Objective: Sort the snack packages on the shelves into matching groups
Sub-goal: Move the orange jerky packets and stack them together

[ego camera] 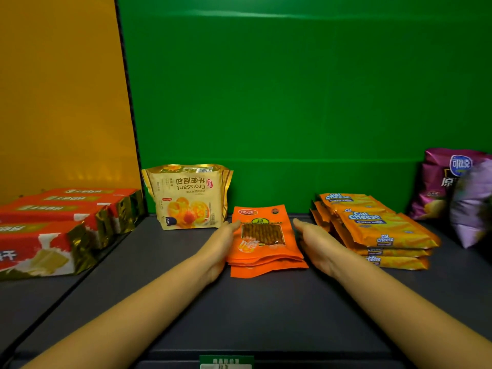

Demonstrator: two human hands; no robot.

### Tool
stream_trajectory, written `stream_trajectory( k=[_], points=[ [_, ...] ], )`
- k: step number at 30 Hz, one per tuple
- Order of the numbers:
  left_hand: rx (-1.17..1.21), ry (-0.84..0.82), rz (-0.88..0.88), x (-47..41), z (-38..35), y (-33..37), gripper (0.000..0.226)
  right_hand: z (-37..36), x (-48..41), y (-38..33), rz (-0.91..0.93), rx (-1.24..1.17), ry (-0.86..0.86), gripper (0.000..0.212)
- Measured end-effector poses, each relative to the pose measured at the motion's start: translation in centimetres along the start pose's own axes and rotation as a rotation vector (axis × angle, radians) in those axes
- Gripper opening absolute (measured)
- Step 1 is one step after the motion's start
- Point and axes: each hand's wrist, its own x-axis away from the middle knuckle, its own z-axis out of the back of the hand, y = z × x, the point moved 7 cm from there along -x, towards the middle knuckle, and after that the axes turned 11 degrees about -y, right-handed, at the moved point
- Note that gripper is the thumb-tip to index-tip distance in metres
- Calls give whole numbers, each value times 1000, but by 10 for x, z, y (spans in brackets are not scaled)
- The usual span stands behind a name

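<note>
A small stack of orange snack pouches with a clear window lies flat in the middle of the dark shelf. My left hand rests flat against the stack's left edge, fingers straight. My right hand stands flat just off the stack's right edge, fingers straight, holding nothing. A yellow croissant bag stands upright against the green back wall, behind and left of the stack. A pile of orange Cal Cheese wafer packs lies to the right. Purple chip bags stand at the far right.
Red and gold boxes lie in rows on the adjoining shelf at the left, in front of an orange back wall. A green price label sits on the shelf's front edge. Bare shelf surface stretches from the stack to the front edge.
</note>
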Motion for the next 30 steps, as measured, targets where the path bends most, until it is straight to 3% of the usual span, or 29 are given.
stream_trajectory(
  k=[2, 5, 9, 11, 13, 15, 17, 21, 23, 26, 30],
  points=[
    [6, -13, -12, 6, -6, -9, 59, -2, 8, 7, 13, -2, -35, 38],
    [-33, -19, -47, 17, -21, -7, 32, -11, 22, 8, 41, 126, -3, 37],
    [-96, 0, -30, 28, -21, 0, 15, -14, 27, 1, 40, 263, -12, 45],
    [-185, 18, -47, 33, -10, 4, 31, -13, 27, -14, 103, 388, 17, 55],
    [-338, 90, -117, 47, 9, 16, 39, -19, 24, -37, 229, 470, 35, 63],
    [-445, 174, -239, 72, 29, 31, 19, -34, 20, -60, 341, 500, -3, 58],
    [-497, 243, -338, 102, 52, 43, 13, -51, 9, -74, 387, 503, -60, 56],
    [-637, 427, -416, 168, 104, 61, 16, -82, -22, -91, 382, 531, -115, 72],
    [-698, 508, -414, 197, 133, 65, 15, -95, -38, -91, 290, 433, -149, 77],
    [-735, 666, -415, 237, 179, 66, 15, -113, -55, -86, 186, 314, -205, 72],
    [-684, 821, -387, 285, 227, 55, 17, -131, -69, -87, 214, 257, -217, 69]
  ],
)
